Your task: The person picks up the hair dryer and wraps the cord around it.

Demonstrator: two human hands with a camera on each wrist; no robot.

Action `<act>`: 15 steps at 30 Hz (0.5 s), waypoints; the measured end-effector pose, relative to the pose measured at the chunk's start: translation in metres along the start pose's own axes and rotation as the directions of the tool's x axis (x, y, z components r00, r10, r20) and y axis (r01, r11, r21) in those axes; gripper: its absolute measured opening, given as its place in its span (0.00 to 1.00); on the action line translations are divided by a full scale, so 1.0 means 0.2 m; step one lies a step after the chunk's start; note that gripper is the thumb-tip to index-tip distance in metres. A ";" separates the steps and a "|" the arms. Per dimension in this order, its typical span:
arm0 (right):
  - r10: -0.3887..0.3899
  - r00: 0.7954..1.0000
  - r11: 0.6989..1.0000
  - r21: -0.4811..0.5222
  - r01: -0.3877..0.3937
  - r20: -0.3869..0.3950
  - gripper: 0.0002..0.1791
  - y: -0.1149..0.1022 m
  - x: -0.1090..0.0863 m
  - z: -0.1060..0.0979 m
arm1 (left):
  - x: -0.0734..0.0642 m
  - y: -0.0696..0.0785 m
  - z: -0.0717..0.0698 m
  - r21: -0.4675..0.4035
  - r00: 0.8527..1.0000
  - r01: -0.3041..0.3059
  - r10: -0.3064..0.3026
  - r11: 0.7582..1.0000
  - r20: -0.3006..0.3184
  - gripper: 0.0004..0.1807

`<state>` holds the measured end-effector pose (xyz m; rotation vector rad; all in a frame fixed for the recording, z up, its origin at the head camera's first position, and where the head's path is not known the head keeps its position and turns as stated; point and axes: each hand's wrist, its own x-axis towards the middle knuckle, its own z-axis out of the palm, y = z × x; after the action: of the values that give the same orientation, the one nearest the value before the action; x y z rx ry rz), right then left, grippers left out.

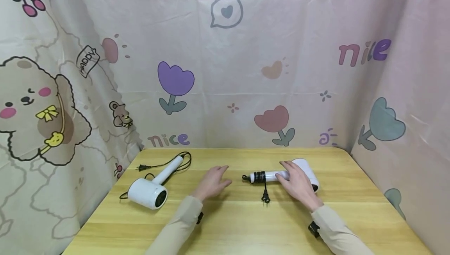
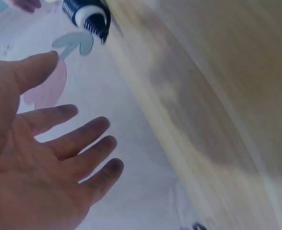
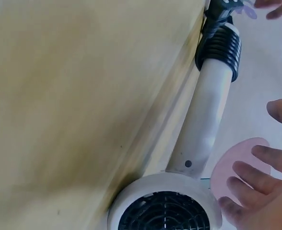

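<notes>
Backdrop: a pale printed curtain (image 1: 225, 52) stands behind and beside the wooden table (image 1: 239, 223).
Right-hand dryer: a white hair dryer (image 1: 271, 176) lies on the right half of the table, its handle (image 3: 201, 115) pointing toward the middle.
Wound cord: black cord (image 1: 259, 177) coils round the handle's end; the plug (image 1: 265, 197) hangs free on a short tail.
Left-hand dryer: a second white dryer (image 1: 144, 193) lies at left, its cable loose behind it.
Right hand (image 1: 299, 182): grip wide, fingers spread over the first dryer; the wrist view shows a gap beside the handle.
Left hand (image 1: 212, 182): grip wide and holding nothing, between the dryers, nearer the coiled end.
Likely feel: a stiff, smooth shell, probably a little slippery, moderately light but heavier at the barrel (image 1: 305, 167); the cord should flex.
Best hold: round the bare handle, near the barrel for balance, off the grille (image 3: 165, 213).
</notes>
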<state>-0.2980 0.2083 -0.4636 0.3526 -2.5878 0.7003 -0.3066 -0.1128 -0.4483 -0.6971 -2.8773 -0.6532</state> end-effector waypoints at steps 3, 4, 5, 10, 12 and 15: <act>0.014 1.000 1.000 0.025 -0.015 0.017 0.30 -0.01 -0.01 0.00 | -0.06 -0.06 -0.04 0.008 1.000 0.029 -0.029 1.000 -0.005 0.31; 0.019 1.000 0.999 0.028 -0.020 0.022 0.30 0.00 -0.01 0.00 | -0.08 -0.07 -0.06 0.021 0.999 0.038 -0.038 0.999 -0.011 0.31; 0.023 0.999 0.999 0.031 -0.023 0.023 0.30 0.00 -0.02 0.00 | -0.10 -0.09 -0.07 0.036 0.999 0.045 -0.044 0.998 -0.021 0.30; 0.034 0.999 0.998 0.049 -0.035 0.009 0.28 0.03 -0.05 -0.02 | -0.19 -0.18 -0.14 0.128 0.988 0.128 -0.115 0.983 -0.104 0.30; 0.029 1.000 0.998 0.064 -0.029 -0.003 0.28 0.03 -0.06 -0.04 | -0.22 -0.22 -0.17 0.152 0.977 0.183 -0.163 0.971 -0.135 0.31; 0.009 1.000 0.997 0.075 -0.009 0.001 0.27 0.03 -0.08 -0.05 | -0.28 -0.28 -0.24 0.188 0.957 0.265 -0.233 0.946 -0.174 0.32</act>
<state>-0.2825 0.2207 -0.4672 0.3653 -2.5700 0.8026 -0.2814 -0.2011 -0.4380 -0.2450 -2.8595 -0.3971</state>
